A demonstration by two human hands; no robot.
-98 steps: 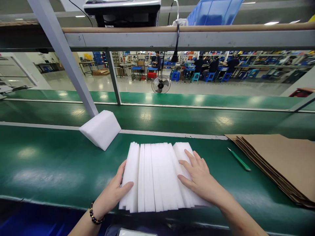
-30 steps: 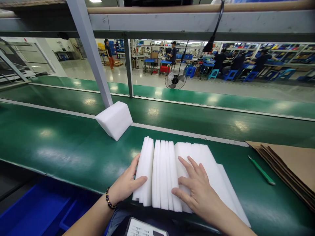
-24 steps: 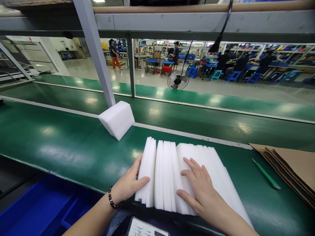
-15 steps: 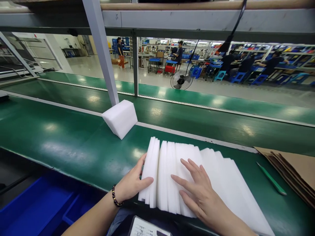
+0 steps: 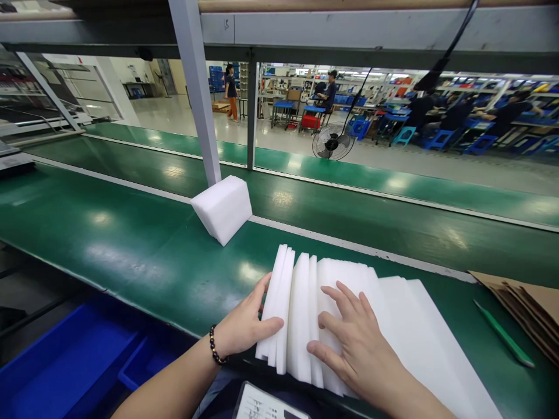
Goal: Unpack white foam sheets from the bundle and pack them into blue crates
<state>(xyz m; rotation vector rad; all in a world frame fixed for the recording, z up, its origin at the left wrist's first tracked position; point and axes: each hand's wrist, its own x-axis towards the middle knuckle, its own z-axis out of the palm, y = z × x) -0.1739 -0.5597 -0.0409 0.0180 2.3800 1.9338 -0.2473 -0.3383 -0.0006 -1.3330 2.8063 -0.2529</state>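
Observation:
A row of thin white foam sheets (image 5: 393,314) stands on edge and fans over to the right on the green conveyor belt (image 5: 144,250). My left hand (image 5: 247,323) clasps the leftmost upright sheets, thumb on the front, fingers behind. My right hand (image 5: 356,343) lies flat with fingers spread on the leaning sheets just right of them. A second white foam block (image 5: 222,208) rests further back by a grey post.
Flattened brown cardboard (image 5: 528,305) lies at the right, with a green pen-like tool (image 5: 504,334) beside it. Blue bins (image 5: 65,366) sit below the belt's near edge at left. A grey post (image 5: 196,93) rises behind the foam block. People work at distant benches.
More sheets have tipped over to the right, so fewer stand upright by my left hand. My right hand has shifted left across the stack. The view has swung leftward.

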